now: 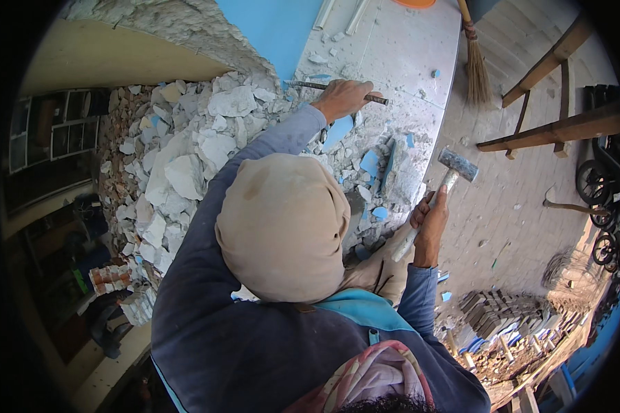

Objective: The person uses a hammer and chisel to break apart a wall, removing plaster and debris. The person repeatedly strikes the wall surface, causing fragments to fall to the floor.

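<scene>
I take the rubble pile (186,172), a broad heap of pale broken chunks, as my landmark. Just beyond its far end I see a blue wall (272,31). Well to the right of the pile is a wooden frame (565,127), and between the two, farther ahead, a straw broom (477,69). Right of the pile, my right hand (430,221) is wrapped closed around the handle of a hammer (456,167), whose metal head sticks out past the fingers, away from the pile. At the pile's far right edge, my left hand (344,100) is curled closed around a dark metal rod (308,85); one end lies by the blue wall's lower corner, touching or not I cannot tell. Small blue chips (370,163) lie along the pile's right side
</scene>
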